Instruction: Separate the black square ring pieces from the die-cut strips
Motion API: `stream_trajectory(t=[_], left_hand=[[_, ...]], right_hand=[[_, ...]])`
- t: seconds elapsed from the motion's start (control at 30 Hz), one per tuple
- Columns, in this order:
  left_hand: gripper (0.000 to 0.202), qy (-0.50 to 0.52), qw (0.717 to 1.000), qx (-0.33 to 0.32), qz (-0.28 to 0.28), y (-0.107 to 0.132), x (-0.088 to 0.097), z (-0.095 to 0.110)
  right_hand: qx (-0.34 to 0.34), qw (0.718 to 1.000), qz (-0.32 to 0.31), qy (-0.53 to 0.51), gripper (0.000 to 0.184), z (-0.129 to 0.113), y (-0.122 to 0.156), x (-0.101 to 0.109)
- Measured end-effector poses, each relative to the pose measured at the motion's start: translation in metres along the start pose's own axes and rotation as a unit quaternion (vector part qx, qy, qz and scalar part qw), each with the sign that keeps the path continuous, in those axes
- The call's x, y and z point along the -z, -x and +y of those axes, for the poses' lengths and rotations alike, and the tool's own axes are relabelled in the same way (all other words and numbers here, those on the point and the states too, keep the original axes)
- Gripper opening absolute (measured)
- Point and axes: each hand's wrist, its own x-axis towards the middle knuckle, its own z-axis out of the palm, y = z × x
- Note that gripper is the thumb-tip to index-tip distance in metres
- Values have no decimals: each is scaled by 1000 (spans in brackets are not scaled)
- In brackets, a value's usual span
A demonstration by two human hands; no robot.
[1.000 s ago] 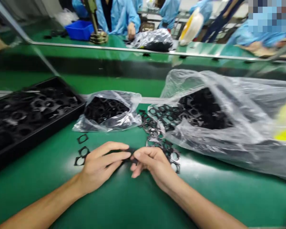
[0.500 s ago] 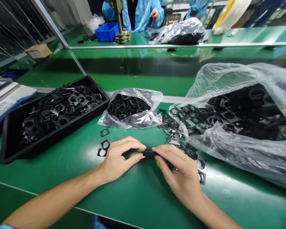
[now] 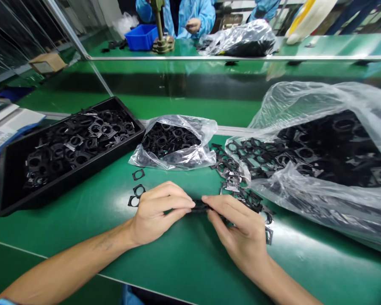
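Observation:
Between my two hands, just above the green table, is a small black plastic part (image 3: 200, 206), seen nearly edge-on. The fingertips of my left hand (image 3: 160, 212) pinch its left end. My right hand (image 3: 241, 222) grips the right end between thumb and fingers. Whether it is one piece or two fitted together I cannot tell. Left of my left hand lie a few loose black ring-shaped frames (image 3: 139, 190). Behind my right hand spreads a loose pile of similar black frames (image 3: 233, 180), partly hidden by the hand.
A black tray (image 3: 92, 167) of black frames stands at the left. A small clear bag (image 3: 190, 163) of parts sits in the middle, a large clear bag (image 3: 305, 203) at the right. Across a metal rail, a person in blue works beside a blue bin (image 3: 142, 38).
My left fingers have closed in flatter and slightly over the black part, which has tilted a little. Across the table, the other person's hand has moved down and left.

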Motion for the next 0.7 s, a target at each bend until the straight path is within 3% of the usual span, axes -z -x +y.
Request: stream_trajectory(t=[0.23, 0.53, 0.7], left_hand=[[12, 42, 996, 79, 20, 2, 0, -2], [14, 88, 990, 107, 4, 1, -3, 1], [13, 104, 985, 136, 10, 1, -4, -1]], right_hand=[[15, 1000, 8, -3, 24, -3, 0, 0], [85, 996, 4, 34, 34, -4, 4, 7], [67, 997, -4, 27, 29, -6, 6, 4]])
